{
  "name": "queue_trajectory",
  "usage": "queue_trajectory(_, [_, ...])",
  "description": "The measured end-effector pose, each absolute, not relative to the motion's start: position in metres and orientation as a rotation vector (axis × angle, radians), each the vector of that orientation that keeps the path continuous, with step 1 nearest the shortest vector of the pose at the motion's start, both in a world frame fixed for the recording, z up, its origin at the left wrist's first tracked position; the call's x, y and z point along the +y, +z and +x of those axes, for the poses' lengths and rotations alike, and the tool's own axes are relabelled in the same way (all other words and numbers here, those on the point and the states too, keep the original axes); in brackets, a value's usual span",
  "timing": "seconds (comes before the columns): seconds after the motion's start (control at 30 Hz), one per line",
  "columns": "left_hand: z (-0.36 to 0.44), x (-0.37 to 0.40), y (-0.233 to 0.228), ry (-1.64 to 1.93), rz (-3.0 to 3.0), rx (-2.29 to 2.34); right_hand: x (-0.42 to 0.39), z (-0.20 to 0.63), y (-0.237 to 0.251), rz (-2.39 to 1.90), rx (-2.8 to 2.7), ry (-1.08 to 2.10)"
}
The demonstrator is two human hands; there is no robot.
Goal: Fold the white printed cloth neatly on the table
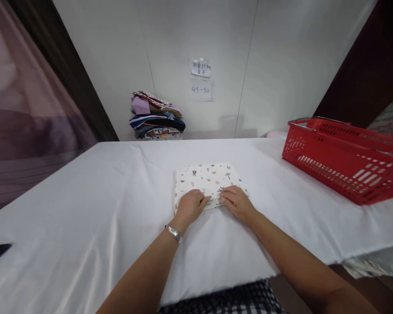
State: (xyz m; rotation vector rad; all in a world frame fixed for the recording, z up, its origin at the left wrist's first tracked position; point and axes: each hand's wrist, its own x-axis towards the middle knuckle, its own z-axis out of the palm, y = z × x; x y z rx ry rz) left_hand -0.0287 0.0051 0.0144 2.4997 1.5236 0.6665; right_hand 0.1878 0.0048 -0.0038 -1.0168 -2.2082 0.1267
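Observation:
A folded white cloth with small printed figures [207,179] lies flat in the middle of the white-covered table [85,209]. My left hand [190,205], with a silver bracelet at the wrist, rests on the cloth's near edge, fingers curled over it. Beside it, my right hand [236,201] presses on the same near edge, fingers pointing left. Their fingertips almost meet. Whether either hand pinches the fabric or only presses it is unclear.
A red plastic basket [343,157] with metal handles stands at the table's right. A stack of folded colourful clothes [156,117] sits at the far edge against the white wall, below two paper notes [201,80]. A purple curtain hangs at left.

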Motion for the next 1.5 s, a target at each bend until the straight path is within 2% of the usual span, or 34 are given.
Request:
queue_trajectory(0.27, [-0.032, 0.004, 0.02, 0.633, 2.29, 1.91, 0.004, 0.186, -0.005, -0.965, -2.32, 0.18])
queue_trajectory(0.43, [-0.036, 0.007, 0.018, 0.561, 2.211, 1.974, 0.004, 0.186, -0.005, -0.972, -2.321, 0.185])
queue_trajectory(0.6, [-0.032, 0.008, 0.007, 0.76, 2.569, 1.62, 0.002, 0.184, -0.004, -0.975, -2.327, 0.166])
queue_trajectory(0.7, [-0.028, 0.006, -0.001, 0.624, 2.708, 1.37, 0.003, 0.185, -0.003, -0.981, -2.319, 0.155])
queue_trajectory(0.83, [-0.027, 0.001, -0.007, 0.448, 2.719, 1.334, 0.006, 0.198, 0.001, -1.085, -2.255, 0.148])
queue_trajectory(1.0, [-0.027, -0.01, 0.0, 0.495, 2.678, 1.351, 0.003, 0.23, 0.001, -1.286, -2.096, 0.138])
queue_trajectory(1.27, [-0.038, 0.011, 0.029, 0.669, 2.418, 1.737, 0.029, 0.218, 0.009, -1.274, -2.048, 0.148])
queue_trajectory(1.37, [-0.049, 0.027, 0.022, 0.581, 2.348, 1.953, 0.06, 0.202, 0.014, -1.299, -2.139, 0.174])
queue_trajectory(1.5, [-0.062, 0.027, 0.0, 0.483, 2.132, 2.044, 0.095, 0.199, -0.004, -1.572, -2.329, 0.13])
